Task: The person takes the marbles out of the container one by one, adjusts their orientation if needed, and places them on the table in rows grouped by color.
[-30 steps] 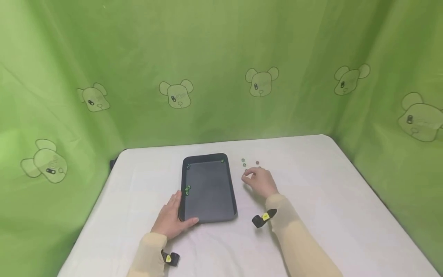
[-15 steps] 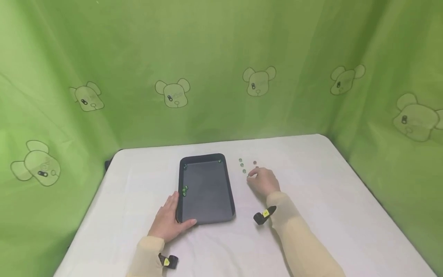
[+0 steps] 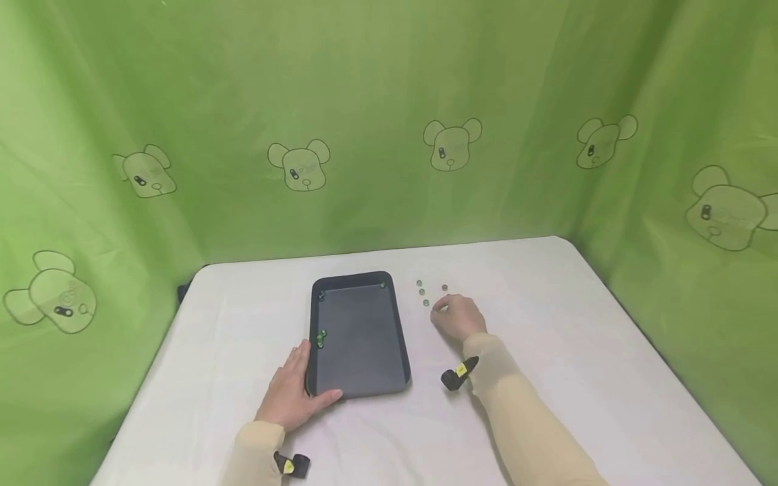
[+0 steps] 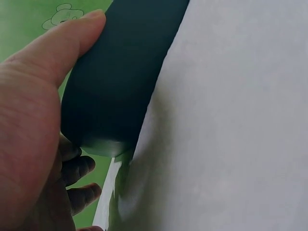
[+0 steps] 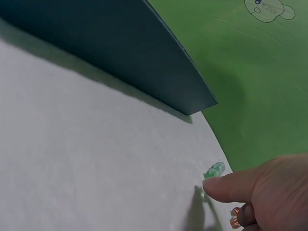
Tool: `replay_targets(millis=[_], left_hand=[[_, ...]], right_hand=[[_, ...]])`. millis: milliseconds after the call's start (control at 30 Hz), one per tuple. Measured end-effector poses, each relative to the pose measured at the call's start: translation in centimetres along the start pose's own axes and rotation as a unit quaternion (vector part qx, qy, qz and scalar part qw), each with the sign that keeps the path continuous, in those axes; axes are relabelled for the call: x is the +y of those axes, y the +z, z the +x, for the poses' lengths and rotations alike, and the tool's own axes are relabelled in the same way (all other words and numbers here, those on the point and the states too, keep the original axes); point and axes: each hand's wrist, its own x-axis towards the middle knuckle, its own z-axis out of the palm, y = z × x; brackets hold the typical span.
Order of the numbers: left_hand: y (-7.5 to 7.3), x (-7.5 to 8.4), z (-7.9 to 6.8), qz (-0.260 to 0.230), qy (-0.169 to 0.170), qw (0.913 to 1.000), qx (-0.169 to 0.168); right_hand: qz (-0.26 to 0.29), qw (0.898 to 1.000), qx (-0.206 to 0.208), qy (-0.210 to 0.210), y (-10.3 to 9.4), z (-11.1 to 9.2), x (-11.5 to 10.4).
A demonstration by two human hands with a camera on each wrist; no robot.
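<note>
My left hand (image 3: 288,397) rests at the near left corner of a dark baking tray (image 3: 365,390). Its thumb lies along the near wall, its fingers along the left side. In the left wrist view the thumb (image 4: 72,41) touches the tray's wall (image 4: 120,72). Right of the tray, my right hand (image 3: 460,317) pinches what appears to be a green glass marble, mostly hidden by the thumb (image 5: 231,185). Beyond its fingertips a short row of green marbles (image 3: 422,292) lies on the cloth. A reddish marble (image 3: 444,287) sits just beyond the hand.
Several green marbles (image 3: 321,337) lie along the tray's left side, with others in its far corners. A white cloth (image 3: 547,337) covers the table. Green curtains (image 3: 389,81) with bear faces stand close behind and at both sides.
My right hand has drawn a little right from the row, uncovering its nearest green marble. The left hand stays at the tray corner. The head view has shifted slightly.
</note>
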Motion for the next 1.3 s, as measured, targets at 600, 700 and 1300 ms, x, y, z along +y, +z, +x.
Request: replay_targets(millis=[600,700,1300], left_hand=[[-0.4,0.2,-0.1,-0.005,-0.007,0.9999,-0.013],[-0.3,0.1,-0.1,-0.004,-0.006,0.9999,-0.013],[-0.3,0.1,0.0,-0.007,-0.008,0.9998,-0.016]], right_hand=[[-0.02,1.0,-0.002,-0.007,1.0,0.6,-0.4],[-0.021,1.0,-0.004,-0.006,1.1,0.6,-0.4],[-0.018,0.999,0.029,-0.023,0.5,0.2,-0.7]])
